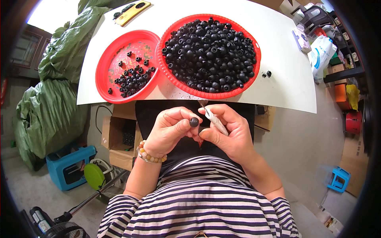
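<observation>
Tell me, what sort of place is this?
Probably a small home workshop or storeroom for hand piecework. A white table bears two red trays of small black parts, stuffed green sacks are piled to the left, and cardboard boxes sit underneath.

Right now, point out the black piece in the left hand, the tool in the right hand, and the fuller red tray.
black piece (193, 122), head view, its rounded face
tool (216, 121), head view, mid-handle
fuller red tray (258, 59), head view, right rim

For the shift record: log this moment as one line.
left hand: pinches small black round piece | right hand: holds slim pale tool | full red basket, sparser red basket on white table
</observation>
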The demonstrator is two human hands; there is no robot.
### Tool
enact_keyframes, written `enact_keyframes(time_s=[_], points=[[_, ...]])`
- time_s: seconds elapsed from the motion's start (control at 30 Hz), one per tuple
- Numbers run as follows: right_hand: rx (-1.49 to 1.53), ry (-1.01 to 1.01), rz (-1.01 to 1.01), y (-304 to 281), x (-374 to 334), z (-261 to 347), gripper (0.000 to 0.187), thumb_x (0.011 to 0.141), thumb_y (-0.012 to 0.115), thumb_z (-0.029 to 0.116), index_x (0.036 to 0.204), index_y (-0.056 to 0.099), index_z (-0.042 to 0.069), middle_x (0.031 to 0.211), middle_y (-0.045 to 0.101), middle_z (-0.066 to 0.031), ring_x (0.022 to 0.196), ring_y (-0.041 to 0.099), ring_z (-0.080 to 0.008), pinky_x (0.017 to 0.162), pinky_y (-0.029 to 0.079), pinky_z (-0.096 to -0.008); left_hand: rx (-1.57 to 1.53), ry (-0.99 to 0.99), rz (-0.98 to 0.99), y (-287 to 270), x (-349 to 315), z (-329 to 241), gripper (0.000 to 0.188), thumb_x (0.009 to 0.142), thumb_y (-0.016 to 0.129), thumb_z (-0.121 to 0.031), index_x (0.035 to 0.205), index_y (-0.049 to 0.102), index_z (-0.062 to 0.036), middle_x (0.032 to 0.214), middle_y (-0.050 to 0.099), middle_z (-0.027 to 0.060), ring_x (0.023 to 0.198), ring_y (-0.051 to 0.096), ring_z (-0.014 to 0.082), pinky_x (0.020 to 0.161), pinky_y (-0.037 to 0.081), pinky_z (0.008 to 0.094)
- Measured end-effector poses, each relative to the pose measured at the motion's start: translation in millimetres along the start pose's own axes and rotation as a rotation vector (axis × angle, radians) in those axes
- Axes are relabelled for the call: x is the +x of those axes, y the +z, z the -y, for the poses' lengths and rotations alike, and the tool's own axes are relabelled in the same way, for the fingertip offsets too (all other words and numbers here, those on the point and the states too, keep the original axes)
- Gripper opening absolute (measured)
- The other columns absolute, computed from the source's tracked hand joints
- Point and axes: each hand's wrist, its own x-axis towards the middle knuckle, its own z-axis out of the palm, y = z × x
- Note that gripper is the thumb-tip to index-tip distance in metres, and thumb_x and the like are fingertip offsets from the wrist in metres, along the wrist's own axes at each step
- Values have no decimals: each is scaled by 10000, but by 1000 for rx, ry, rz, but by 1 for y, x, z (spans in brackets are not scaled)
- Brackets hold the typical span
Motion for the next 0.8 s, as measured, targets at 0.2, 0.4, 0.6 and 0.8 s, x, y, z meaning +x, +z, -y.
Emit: enact_keyframes(time_s=[0.2, 0.4, 0.6, 0.8], points=[[78, 4, 40, 6, 4, 0, 133, 822, 620, 65, 941, 583, 18, 722, 572, 8, 649, 522, -29, 577, 428, -182, 56, -97, 47, 4, -2, -3, 288, 892, 533, -226, 1022, 559, 29, 919, 611, 111, 740, 628, 173, 667, 535, 282], [57, 2, 41, 5, 3, -2, 56, 845, 585, 60, 884, 575, 20, 721, 569, -3, 647, 525, -37, 575, 435, -188, 31, -55, 45, 12, -4, -1, 280, 896, 527, -215, 1026, 554, 32, 871, 614, 107, 770, 619, 165, 698, 521, 276], [205, -3, 47, 2, 4, -3, 84, 893, 515, 86, 894, 540, 6, 747, 572, -37, 665, 545, -76, 573, 448, -213, 93, -50, 52, 10, -4, 1, 262, 882, 546, -239, 953, 538, 12, 791, 569, 62, 697, 581, 128, 653, 534, 326], [11, -38, 65, -1, -3, 3, 314, 905, 522, 211, 1127, 483, -9, 819, 592, -50, 744, 542, -76, 703, 436, -217, 2, 15, -10, 11, -2, 0, 224, 893, 534, -217, 929, 555, 3, 808, 592, 63, 677, 591, 120, 648, 526, 296]])
